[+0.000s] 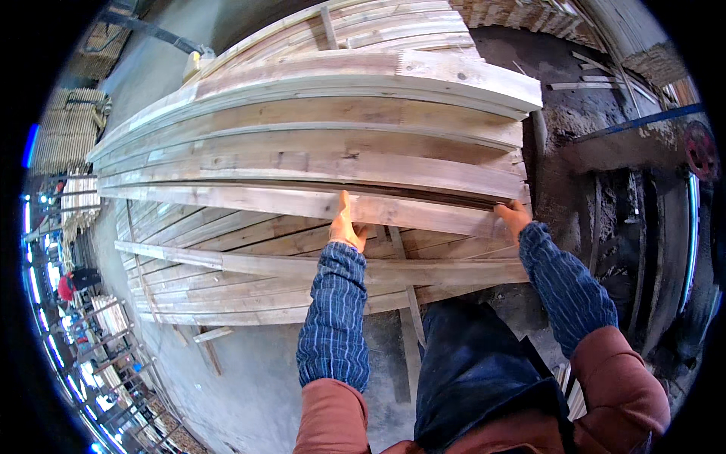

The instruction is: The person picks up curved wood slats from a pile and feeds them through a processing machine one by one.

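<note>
Both hands (pixel 346 225) under plank (pixel 302 202)

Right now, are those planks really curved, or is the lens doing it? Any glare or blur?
Head view: fisheye bends the planks toward the rim; black corners ring the picture. Even daylight, no glare on the wood. Left hand and right hand look sharp; blue-lit left edge is smeared.

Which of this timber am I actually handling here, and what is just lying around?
In hand: left hand and right hand gripping the long plank on the plank stack.

Lying about: loose slats on the ground, blue bar, lower boards.
</note>
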Tool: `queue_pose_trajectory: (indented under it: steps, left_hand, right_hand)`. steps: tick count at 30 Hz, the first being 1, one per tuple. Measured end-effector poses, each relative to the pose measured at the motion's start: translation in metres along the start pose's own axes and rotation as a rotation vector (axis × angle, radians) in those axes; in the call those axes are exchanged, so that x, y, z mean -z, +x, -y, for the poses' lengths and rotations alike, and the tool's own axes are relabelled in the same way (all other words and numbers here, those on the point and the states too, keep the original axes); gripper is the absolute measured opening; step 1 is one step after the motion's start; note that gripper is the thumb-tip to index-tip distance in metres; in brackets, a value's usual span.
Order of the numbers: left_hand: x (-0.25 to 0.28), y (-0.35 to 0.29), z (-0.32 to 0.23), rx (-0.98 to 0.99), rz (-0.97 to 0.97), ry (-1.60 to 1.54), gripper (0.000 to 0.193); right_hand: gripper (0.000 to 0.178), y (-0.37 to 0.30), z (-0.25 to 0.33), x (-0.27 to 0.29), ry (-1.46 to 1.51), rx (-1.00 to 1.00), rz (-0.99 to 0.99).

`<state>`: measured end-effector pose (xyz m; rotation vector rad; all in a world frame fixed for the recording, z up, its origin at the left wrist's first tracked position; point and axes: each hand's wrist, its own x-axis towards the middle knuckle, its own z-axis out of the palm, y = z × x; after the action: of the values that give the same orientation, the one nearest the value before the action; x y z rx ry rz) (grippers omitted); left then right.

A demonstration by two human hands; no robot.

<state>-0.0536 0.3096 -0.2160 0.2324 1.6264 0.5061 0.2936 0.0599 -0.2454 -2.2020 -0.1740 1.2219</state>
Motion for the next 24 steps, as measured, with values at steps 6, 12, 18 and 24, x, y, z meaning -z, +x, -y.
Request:
queue_pose_trajectory:
  steps: [6,12,18,24]
  left_hand:
    - [-0.003,0.015,0.017,0.015,0.306,-0.348,0.056]
    - [0.009,0.004,0.025,0.089,0.431,-0.492,0.061]
    - [0.075,-0.016,0.061,0.072,0.360,-0.496,0.068]
    - [0.114,-0.130,0.094,0.055,0.462,-0.534,0.065]
  right_hand:
    - [0.060,0.006,-0.002,-0.003,-0.063,0.007,-0.035]
    - [0.057,-0.011,0.000,-0.010,-0.191,-0.031,-0.009]
    - [0.054,-0.059,-0.016,0.000,-0.513,-0.059,0.353]
    - [0.092,-0.094,0.039,-0.082,-0.507,0.314,0.922]
